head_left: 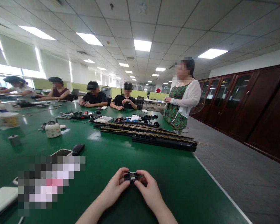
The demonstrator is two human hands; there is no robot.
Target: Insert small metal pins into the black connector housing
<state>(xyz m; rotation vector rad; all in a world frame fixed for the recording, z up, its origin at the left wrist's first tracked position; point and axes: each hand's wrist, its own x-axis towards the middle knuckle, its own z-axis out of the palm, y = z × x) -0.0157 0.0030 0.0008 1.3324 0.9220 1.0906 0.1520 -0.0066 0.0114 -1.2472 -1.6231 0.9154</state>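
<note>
Between my two hands is a small black plastic part [132,176] with pale, metallic-looking bits inside; its exact kind is too small to make out. My left hand [118,183] grips its left end with thumb and fingers. On the opposite end, my right hand [147,183] pinches it the same way. Both hands are just above the green tabletop [121,155], close to me. The fingertips cover the part's two ends.
Long black rails [163,143] with thin brass-coloured rods lie across the table ahead. Left of them stand a white jar [52,129] and a metal cylinder [14,140]. A black object [78,149] lies nearer. Several people sit along the far side; one person [183,96] stands at right.
</note>
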